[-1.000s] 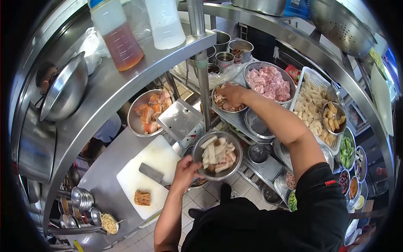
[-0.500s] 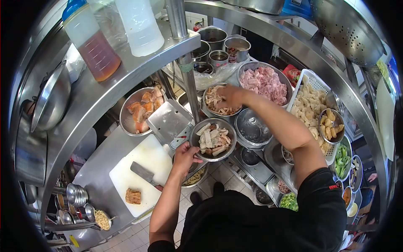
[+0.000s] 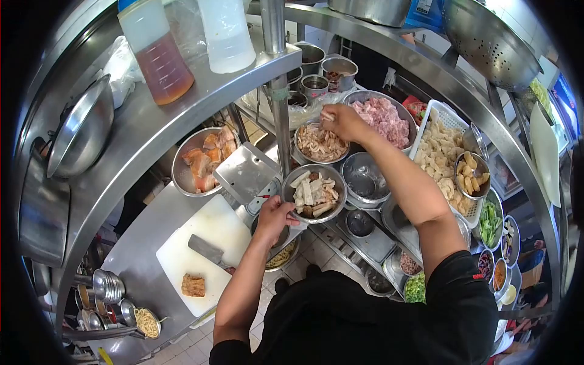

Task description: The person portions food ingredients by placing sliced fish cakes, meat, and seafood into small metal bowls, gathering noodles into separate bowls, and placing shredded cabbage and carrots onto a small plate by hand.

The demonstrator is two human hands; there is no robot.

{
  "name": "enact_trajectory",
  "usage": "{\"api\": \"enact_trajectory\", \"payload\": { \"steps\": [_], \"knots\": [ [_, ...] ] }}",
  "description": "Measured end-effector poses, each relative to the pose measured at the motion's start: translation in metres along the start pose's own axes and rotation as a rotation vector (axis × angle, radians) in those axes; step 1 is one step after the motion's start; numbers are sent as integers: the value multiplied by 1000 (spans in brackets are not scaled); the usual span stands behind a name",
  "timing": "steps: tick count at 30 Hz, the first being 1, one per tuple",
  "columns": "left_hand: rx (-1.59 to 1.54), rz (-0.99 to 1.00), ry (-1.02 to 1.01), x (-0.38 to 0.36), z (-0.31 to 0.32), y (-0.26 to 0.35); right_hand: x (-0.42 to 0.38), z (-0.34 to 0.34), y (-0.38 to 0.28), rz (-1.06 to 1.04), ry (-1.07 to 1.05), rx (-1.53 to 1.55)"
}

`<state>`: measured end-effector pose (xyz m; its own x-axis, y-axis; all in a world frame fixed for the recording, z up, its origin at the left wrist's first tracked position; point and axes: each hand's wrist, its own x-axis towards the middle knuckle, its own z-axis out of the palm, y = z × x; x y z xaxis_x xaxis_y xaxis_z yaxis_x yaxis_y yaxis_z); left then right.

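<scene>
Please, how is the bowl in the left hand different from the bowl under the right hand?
The held bowl is gripped at its rim by the left hand; the resting bowl sits on the counter, the right hand lifting a pinch above it. The held bowl has big pale strips and chunks; the resting bowl has small brownish shreds. Both are round steel.

**A working commercial kitchen, seen from above the prep line**

Stainless steel covers nearly everything: a curved upper shelf (image 3: pixel 182 115) across the upper left of the frame carries squeeze bottles (image 3: pixel 157 48), and a steel counter below holds a white cutting board (image 3: pixel 207 255) with a cleaver (image 3: pixel 207 249). At center and right, many metal bowls and a white basket (image 3: pixel 447 152) hold portioned raw ingredients, with small tubs of vegetables and condiments at the right edge. A large colander (image 3: pixel 486 39) hangs at the upper right. The floor is tiled.
</scene>
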<state>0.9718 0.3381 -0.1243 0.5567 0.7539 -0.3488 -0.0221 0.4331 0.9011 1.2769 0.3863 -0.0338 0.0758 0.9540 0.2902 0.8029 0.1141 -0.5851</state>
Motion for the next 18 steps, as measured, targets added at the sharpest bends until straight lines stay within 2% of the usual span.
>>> {"api": "enact_trajectory", "payload": {
  "steps": [5, 7, 8, 10, 11, 13, 14, 18],
  "knots": [
    [-3, 9, -43, 0, 0, 3, -33, 0, -39, -10, -57, 238],
    [-10, -4, -58, -1, 1, 2, -54, 9, -62, -12, -244, 145],
    [-7, -8, -67, -1, 2, 2, -64, 11, -75, -4, -239, 143],
    [-34, -9, -53, -1, 4, 2, -79, 12, -94, -78, -513, 88],
    [-30, -14, -62, -2, 4, 2, -81, 12, -93, -68, -506, 88],
    [-17, -3, -64, -5, 4, 3, -84, 9, -92, -176, -293, -129],
    [-14, -8, -73, -7, 4, 3, -86, 9, -92, -108, -164, -49],
    [-8, 18, -103, -13, -1, -2, -107, 5, -106, -13, -268, -131]
  ]
}}
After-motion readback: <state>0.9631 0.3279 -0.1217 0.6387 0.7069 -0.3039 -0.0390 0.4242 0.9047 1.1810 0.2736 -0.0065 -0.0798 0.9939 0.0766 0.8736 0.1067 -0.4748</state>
